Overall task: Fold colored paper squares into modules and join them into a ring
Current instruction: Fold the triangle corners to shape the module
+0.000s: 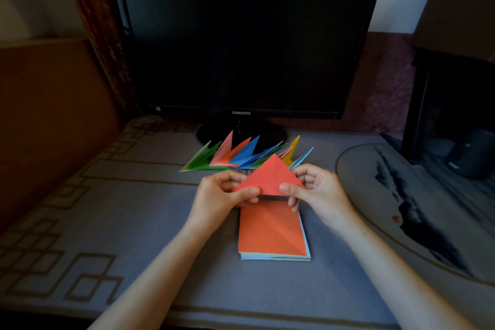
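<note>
Red paper triangle, a sheet folded to a point, sits just below the centre of the frame with its apex upward, pinched at both lower corners. The left grip clasps the left corner, its thumb lying on the front face and its fingers curled behind. The right grip pinches the right corner the same way, its thumb flat on the paper. The two thumb tips point toward each other along the bottom edge and stay apart.

Directly below the triangle, in the lower centre, a stack of paper squares lies flat on the desk. Its top sheet is orange with a diagonal crease, and paler sheets show at its lower and right edges. A dark strip shows between the triangle's bottom edge and the stack.

Just above the triangle, a fanned row of folded modules rests on the desk, in green, pink, orange, blue, yellow and light blue, points up and to the right. Behind them stands a dark monitor that fills the upper centre. A rounded mat with dark markings lies at the right.
</note>
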Demonstrator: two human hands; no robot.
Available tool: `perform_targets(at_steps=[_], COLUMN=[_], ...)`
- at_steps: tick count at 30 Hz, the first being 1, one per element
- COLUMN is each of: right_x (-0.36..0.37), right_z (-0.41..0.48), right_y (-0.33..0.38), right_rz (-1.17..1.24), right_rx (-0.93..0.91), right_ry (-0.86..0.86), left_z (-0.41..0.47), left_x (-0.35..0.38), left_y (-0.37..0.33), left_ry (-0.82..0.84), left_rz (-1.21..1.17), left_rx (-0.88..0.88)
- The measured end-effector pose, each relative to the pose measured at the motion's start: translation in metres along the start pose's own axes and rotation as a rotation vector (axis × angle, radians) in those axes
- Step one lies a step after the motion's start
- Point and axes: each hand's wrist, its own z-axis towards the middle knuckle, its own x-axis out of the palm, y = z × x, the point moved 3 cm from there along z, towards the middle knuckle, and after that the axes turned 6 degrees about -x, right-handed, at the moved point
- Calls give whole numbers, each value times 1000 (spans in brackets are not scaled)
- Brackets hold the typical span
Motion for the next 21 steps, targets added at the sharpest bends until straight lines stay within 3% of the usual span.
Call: perform_targets(at_steps=[9,13,21], right_x=[-6,-6,-7], right_z=[0,-1,0], right_y=[4,4,2], right_rz=[-31,-28,-4], right_rx=[-4,1,27], right_ry=[-49,-49,-79], left_z=[-3,-3,-1], left_x=[5,2,-8], left_y=[-2,-3,-4], left_ry=[128,58,-72], left_rz=[-85,-55,-213], left_rx=[-37,-14,49])
